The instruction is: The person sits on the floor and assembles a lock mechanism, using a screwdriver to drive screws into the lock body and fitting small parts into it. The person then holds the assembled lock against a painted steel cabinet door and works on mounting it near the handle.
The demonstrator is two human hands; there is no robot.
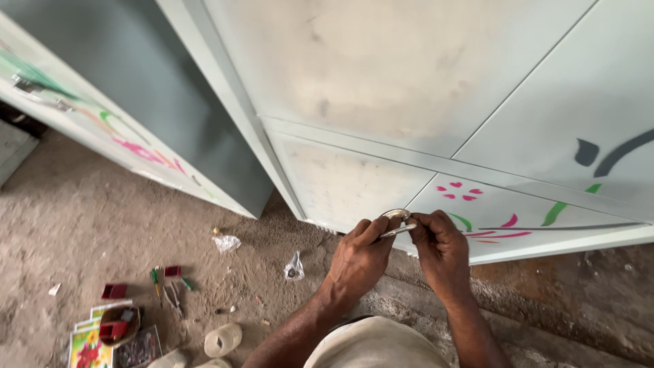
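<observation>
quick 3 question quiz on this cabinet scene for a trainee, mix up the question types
1. True or false: both hands meet at the lower edge of the pale cabinet door.
2. Multiple choice: the left hand and right hand hold between them A) a paintbrush, B) a small metal ring with a thin metal rod, C) a hammer.
3. Fill in: the small clear plastic bag lies on the dirt ____.

Key
1. True.
2. B.
3. Floor, to the left of the hands, apart from the scattered small tools.
</observation>
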